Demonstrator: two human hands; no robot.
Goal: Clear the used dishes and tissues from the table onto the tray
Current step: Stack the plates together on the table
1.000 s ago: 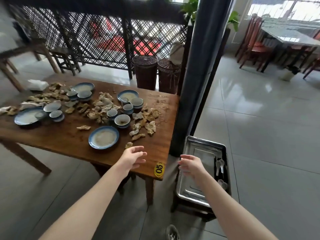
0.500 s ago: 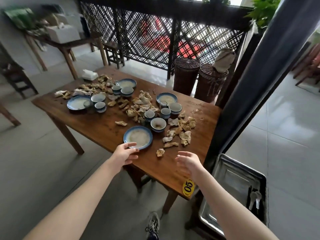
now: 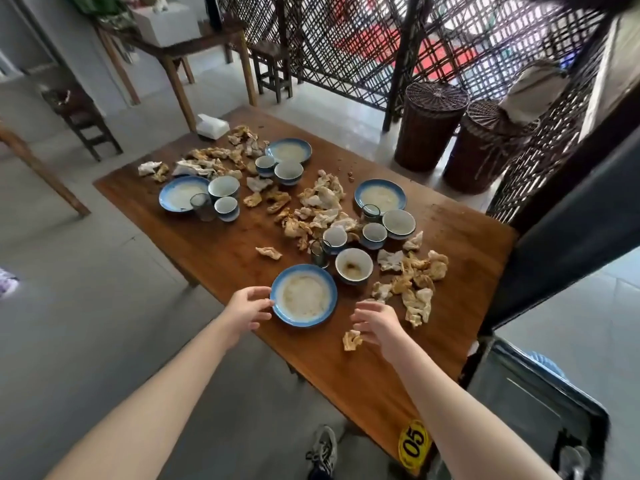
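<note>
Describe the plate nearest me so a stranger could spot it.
Find the near edge of the wooden table. The blue-rimmed plate lies there at the left hand, next to a brown-stained bowl. The other three plates sit farther back.

One head-worn wide-angle camera looking forward and down, taking in the left hand point(image 3: 247, 308) and right hand point(image 3: 377, 325) from close behind, tabletop point(image 3: 221, 244) spreading beyond them.

Soft daylight enters through the lattice screen point(image 3: 346, 39) at the far side, leaving pale glare on the floor point(image 3: 339, 116) behind the table point(image 3: 214, 244). Shadows are faint. Wide-angle distortion bends the edges; the upper corners are smeared with blur.
</note>
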